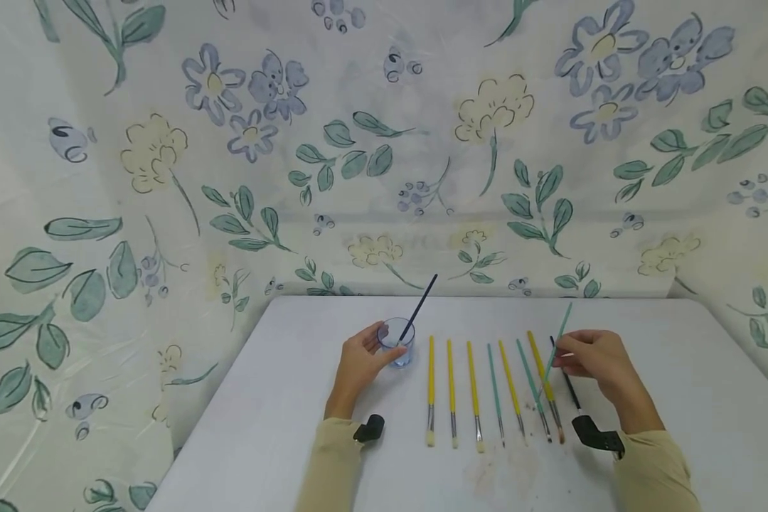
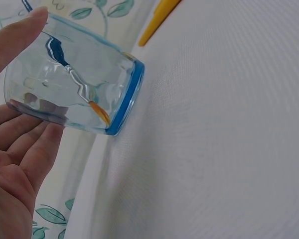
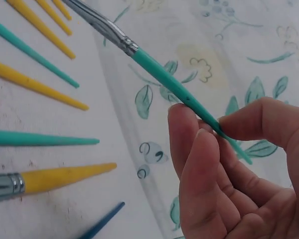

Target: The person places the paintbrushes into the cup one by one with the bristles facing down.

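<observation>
My left hand (image 1: 360, 361) holds a clear glass (image 1: 402, 358) with a blue base, thumb on the near side and fingers around the other. Inside the glass leans a dark blue paintbrush (image 1: 422, 302); the left wrist view shows its orange bristles (image 2: 99, 114) down near the base. My right hand (image 1: 598, 357) pinches a teal paintbrush (image 3: 164, 79) near the thin end of its handle, between thumb and fingers. That brush is raised over the right end of a row of brushes, its metal ferrule (image 3: 107, 27) pointing away from the palm; its bristles are out of the right wrist view.
Yellow brushes (image 1: 451, 370) and teal brushes (image 1: 493, 384) lie side by side on the white table (image 1: 262, 412), bristles toward me. A dark-handled brush (image 1: 572, 391) lies at the row's right end. Faint stains (image 1: 486, 473) mark the table near the bristles. Floral cloth (image 1: 358, 213) hangs behind.
</observation>
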### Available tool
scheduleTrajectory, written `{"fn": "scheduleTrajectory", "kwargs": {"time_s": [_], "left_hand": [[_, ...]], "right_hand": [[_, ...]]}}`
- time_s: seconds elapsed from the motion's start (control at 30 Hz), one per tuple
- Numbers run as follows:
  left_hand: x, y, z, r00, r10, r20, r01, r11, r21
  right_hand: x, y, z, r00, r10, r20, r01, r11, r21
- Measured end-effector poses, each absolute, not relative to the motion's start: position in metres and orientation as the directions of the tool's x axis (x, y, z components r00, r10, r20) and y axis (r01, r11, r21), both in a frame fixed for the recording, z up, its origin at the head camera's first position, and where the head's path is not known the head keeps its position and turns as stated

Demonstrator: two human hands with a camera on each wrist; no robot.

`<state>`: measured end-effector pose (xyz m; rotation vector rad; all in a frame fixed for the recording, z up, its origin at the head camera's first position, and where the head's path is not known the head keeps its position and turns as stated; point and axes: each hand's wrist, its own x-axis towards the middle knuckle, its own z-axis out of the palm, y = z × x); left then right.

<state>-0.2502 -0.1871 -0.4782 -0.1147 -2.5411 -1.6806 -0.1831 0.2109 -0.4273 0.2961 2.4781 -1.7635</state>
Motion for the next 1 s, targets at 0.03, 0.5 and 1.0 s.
{"fn": "scheduleTrajectory", "kwargs": {"time_s": [0.03, 0.5, 1.0], "left_hand": [[-0.25, -0.187, -0.478, -0.992, 0.014, 0.125, 0.12, 0.391, 0.912], [-0.249, -0.188, -0.476, -0.993, 0.02, 0.119, 0.117, 0.383, 0.916], [-0.249, -0.186, -0.473, -0.993, 0.01, 0.119, 0.114, 0.394, 0.912]], "right_hand": [[-0.183, 0.21, -0.427, -0.979, 0.109, -0.171, 0.197, 0.309, -0.93], [-0.181, 0.188, -0.42, -0.987, 0.12, -0.109, 0.126, 0.144, -0.982], [-0.2, 0.15, -0.404, -0.99, 0.131, -0.044, 0.034, -0.08, -0.996]]}}
